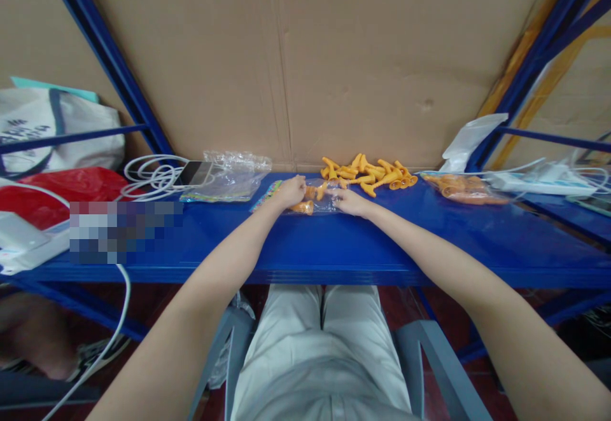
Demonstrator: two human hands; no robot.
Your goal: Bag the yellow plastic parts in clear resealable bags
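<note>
A clear plastic bag (327,204) with a colourful printed header lies on the blue tabletop between my two hands, with several orange plastic horn-shaped pieces (302,207) inside or under its film. My left hand (292,191) is closed on the bag near its printed end. At the bag's other end, my right hand (351,202) has its fingers bent together on the film, close to an orange piece (321,190). Whether its fingertips also touch that piece I cannot tell. Just behind my right hand is a loose pile of orange horn-shaped pieces (377,173).
Flat clear bags (229,179) and a coiled white cable (151,176) lie left. A filled bag of orange pieces (461,189) and a white power strip (544,183) are right. Cardboard (286,65) stands behind the blue table (334,246), between blue metal posts (109,58).
</note>
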